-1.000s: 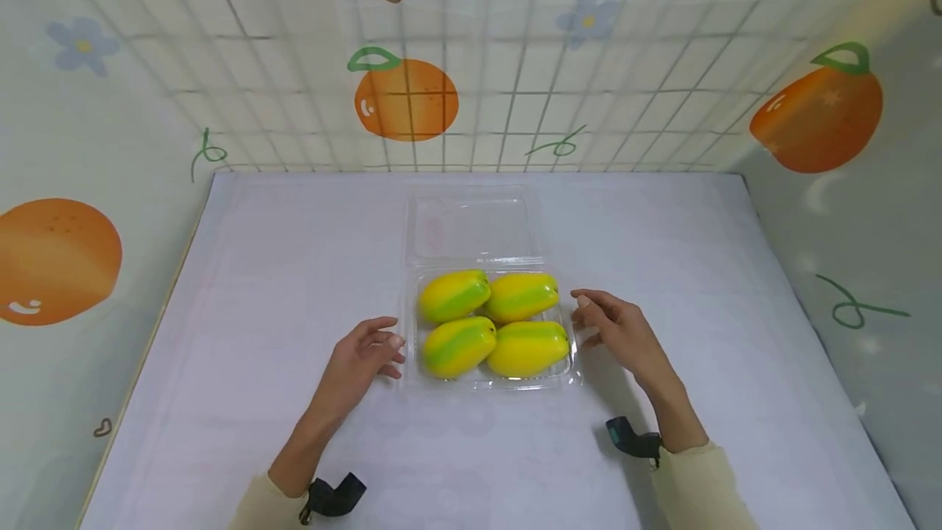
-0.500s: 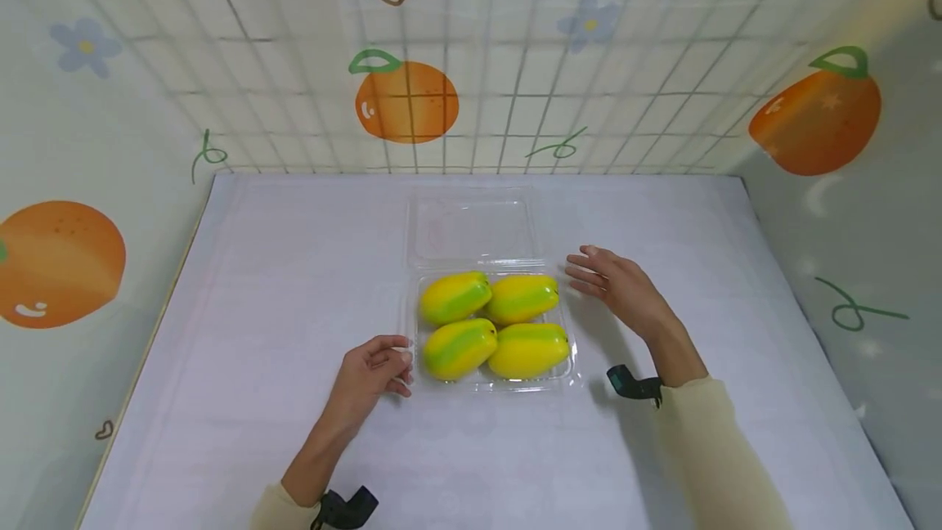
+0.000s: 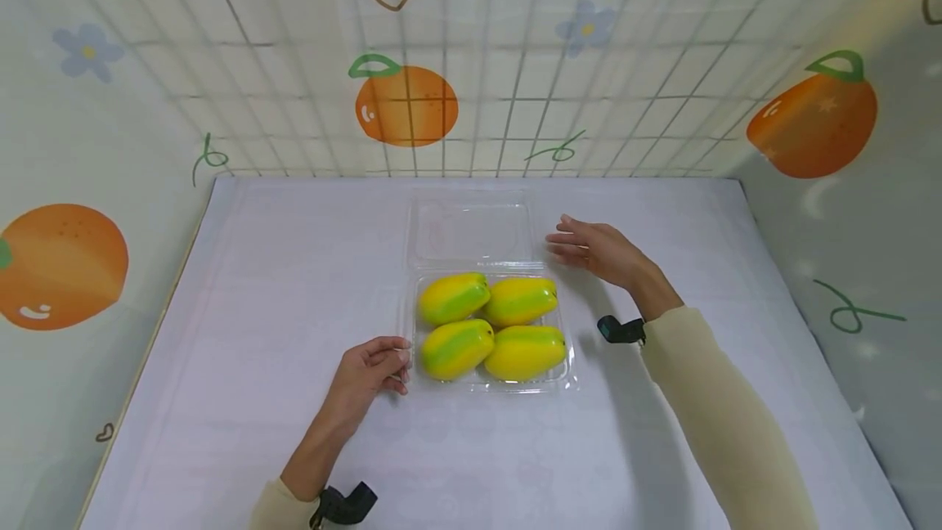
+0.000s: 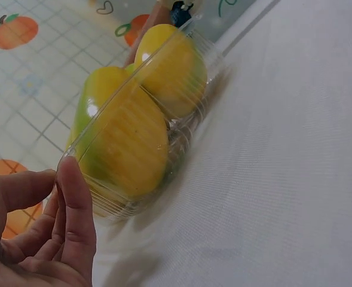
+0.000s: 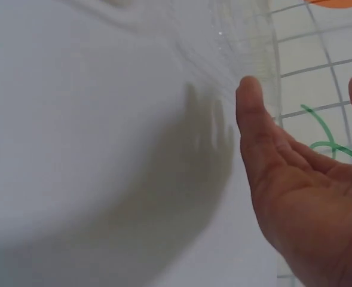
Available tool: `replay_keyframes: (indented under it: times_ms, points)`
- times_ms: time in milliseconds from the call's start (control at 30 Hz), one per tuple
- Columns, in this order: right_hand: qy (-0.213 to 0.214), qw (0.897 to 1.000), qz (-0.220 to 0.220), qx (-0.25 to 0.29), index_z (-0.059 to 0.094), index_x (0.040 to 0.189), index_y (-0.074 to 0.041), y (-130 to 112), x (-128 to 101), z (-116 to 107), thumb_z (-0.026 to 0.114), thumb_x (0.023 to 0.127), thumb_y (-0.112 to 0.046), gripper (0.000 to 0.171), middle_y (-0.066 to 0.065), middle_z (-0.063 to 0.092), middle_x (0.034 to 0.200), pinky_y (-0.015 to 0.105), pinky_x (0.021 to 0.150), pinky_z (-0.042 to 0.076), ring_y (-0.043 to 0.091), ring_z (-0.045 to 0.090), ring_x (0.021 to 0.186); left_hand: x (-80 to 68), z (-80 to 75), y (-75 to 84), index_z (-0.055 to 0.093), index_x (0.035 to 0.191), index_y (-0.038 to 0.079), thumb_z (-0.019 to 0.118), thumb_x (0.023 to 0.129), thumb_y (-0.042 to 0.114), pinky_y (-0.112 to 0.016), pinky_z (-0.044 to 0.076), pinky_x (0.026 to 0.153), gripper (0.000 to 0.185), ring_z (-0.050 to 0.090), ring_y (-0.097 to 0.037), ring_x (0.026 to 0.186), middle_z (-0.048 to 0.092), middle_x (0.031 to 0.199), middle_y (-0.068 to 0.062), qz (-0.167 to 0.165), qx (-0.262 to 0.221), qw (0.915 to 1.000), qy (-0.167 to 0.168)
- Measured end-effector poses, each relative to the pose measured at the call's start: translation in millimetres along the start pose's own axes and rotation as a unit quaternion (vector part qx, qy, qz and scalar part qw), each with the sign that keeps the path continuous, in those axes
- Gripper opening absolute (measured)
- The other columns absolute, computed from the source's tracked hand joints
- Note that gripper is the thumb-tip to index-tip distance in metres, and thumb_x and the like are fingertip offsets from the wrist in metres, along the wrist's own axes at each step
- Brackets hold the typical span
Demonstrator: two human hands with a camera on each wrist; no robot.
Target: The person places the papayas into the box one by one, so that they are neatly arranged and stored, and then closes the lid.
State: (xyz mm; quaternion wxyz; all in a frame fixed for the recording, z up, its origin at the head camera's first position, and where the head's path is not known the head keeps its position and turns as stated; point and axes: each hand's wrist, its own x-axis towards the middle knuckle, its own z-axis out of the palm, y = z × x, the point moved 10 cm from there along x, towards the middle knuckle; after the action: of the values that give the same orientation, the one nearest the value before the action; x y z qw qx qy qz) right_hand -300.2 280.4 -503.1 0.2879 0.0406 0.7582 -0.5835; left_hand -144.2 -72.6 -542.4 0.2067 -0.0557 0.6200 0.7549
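Resting at the middle of the white surface (image 3: 257, 309), a clear clamshell container (image 3: 489, 379) lies open, its tray nearest the person and its lid (image 3: 471, 229) folded flat beyond it, toward the patterned wall (image 3: 221, 64). Four yellow-green fruits (image 3: 486, 324) fill the tray in two rows, long axes running roughly left to right.

Left hand (image 3: 368, 370): set against the tray's near-left corner, fingers (image 4: 74, 203) curled with the tips at the rim. The left wrist view shows the thumb and forefinger at the plastic edge; whether they pinch it or merely touch it cannot be told for certain from that close, blurred view.

Right hand (image 3: 592, 248): held just beside the lid's right edge, at about the hinge line, fingers (image 5: 253, 113) straight and slightly apart, holding nothing. The right wrist view shows the fingertip close to the transparent lid edge; contact appears not yet made.

Key relation: the lid lies directly left of the right fingertips and extends away from the person, its hinge running left to right along the tray's far rim. The right hand is clearly the nearer to the lid; the left is nearer the tray.
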Motion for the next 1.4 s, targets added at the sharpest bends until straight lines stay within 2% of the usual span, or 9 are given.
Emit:
replay_keyframes:
  times_ms: [167,400,567,767,900,1033,1200,1400]
  points:
    - [-0.001,1.0,0.018,-0.007,0.025,0.158,0.0,-5,15,1,0.052,0.099,-0.058,0.087,0.019,0.04,0.156,0.038,0.112,0.039,0.032,0.046,0.136,-1.0,0.2,0.6,0.061,0.119,-0.007,0.065,0.099,0.008,-0.027,0.059,0.066,0.025,0.062,-0.019,0.072,0.066,0.09,-0.018,-0.001,0.0,1.0,0.001]
    - [0.049,0.997,0.055,-0.008,0.042,0.15,0.0,-1,25,-8,0.057,0.101,-0.047,0.069,0.016,0.054,0.138,0.025,0.096,0.052,0.025,0.056,0.109,-0.3,0.9,-0.7,0.061,0.118,-0.007,0.066,0.098,0.009,-0.028,0.059,0.066,0.027,0.062,-0.019,0.072,0.067,0.089,-0.017,-0.005,-0.006,1.0,-0.006]
    - [0.082,0.996,0.045,0.007,0.047,0.148,0.0,-3,28,-12,0.062,0.102,-0.031,0.057,0.013,0.06,0.126,0.024,0.089,0.055,0.022,0.059,0.1,1.4,1.5,-1.1,0.061,0.118,-0.008,0.067,0.098,0.01,-0.028,0.059,0.066,0.027,0.062,-0.019,0.071,0.067,0.089,-0.016,-0.003,-0.01,0.9999,-0.013]
    - [0.105,0.994,0.025,-0.003,0.052,0.144,-0.001,-9,26,-16,0.06,0.103,-0.022,0.046,0.017,0.057,0.128,0.022,0.084,0.055,0.022,0.058,0.097,2.6,4.1,-0.8,0.061,0.118,-0.008,0.066,0.098,0.009,-0.028,0.059,0.065,0.027,0.062,-0.018,0.071,0.067,0.088,-0.013,-0.004,-0.015,0.9998,-0.013]
    - [0.105,0.994,-0.015,0.001,0.047,0.146,0.0,-24,14,-14,0.058,0.104,-0.02,0.047,0.022,0.052,0.135,0.03,0.095,0.054,0.031,0.058,0.109,2.3,4.7,0.1,0.061,0.118,-0.008,0.065,0.098,0.008,-0.027,0.059,0.065,0.026,0.062,-0.018,0.07,0.067,0.087,-0.013,-0.005,-0.016,0.9998,-0.011]
    - [0.109,0.991,-0.072,-0.01,0.047,0.14,-0.002,-45,-10,-12,0.059,0.104,-0.02,0.042,0.024,0.053,0.13,0.036,0.099,0.052,0.036,0.058,0.115,1.9,3.4,1.0,0.061,0.118,-0.008,0.065,0.098,0.008,-0.027,0.059,0.065,0.026,0.062,-0.018,0.071,0.067,0.088,-0.015,-0.005,-0.015,0.9999,-0.006]
    - [0.132,0.981,-0.125,-0.063,0.055,0.126,-0.006,-58,-40,-10,0.065,0.101,-0.026,0.034,0.015,0.059,0.117,0.031,0.094,0.054,0.026,0.064,0.107,2.4,0.8,0.9,0.062,0.118,-0.007,0.066,0.098,0.01,-0.027,0.059,0.066,0.026,0.062,-0.019,0.072,0.066,0.089,-0.016,-0.004,-0.008,1.0,-0.001]
    - [0.142,0.969,-0.172,-0.11,0.064,0.114,-0.006,-55,-77,2,0.071,0.097,-0.029,0.03,0.01,0.065,0.113,0.021,0.091,0.053,0.019,0.064,0.102,1.5,-1.2,1.4,0.062,0.117,-0.007,0.066,0.098,0.009,-0.027,0.059,0.066,0.026,0.062,-0.019,0.072,0.067,0.091,-0.017,-0.005,-0.008,1.0,0.0]
